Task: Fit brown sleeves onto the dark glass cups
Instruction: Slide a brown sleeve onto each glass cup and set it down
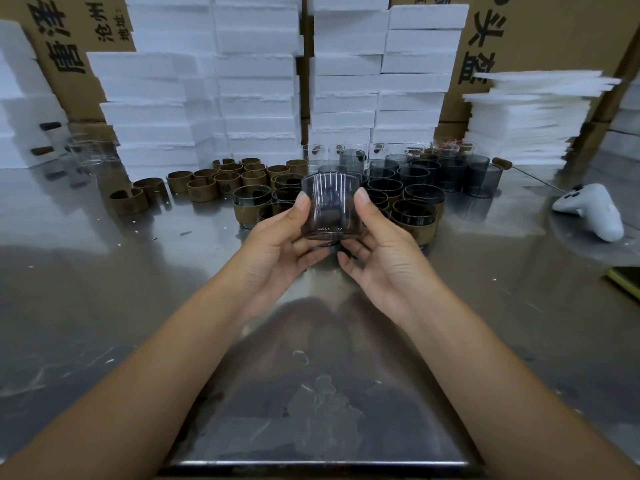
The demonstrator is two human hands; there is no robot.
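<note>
Both hands hold one dark glass cup (329, 206) upright above the steel table, with no sleeve on it. My left hand (277, 244) grips its left side, thumb on the wall. My right hand (381, 251) grips the right side the same way, fingers curled under the base. Behind the cup stand several cups wearing brown sleeves (414, 220). Bare dark cups (450, 174) cluster further back to the right. Empty brown sleeves (204, 181) lie scattered at the back left.
The steel table (138, 289) reflects light. White foam blocks (256, 81) are stacked along the back, with foam sheets (526, 119) at right and cardboard boxes behind. A white game controller (592, 211) lies at right. Clear glasses (86, 150) stand at far left.
</note>
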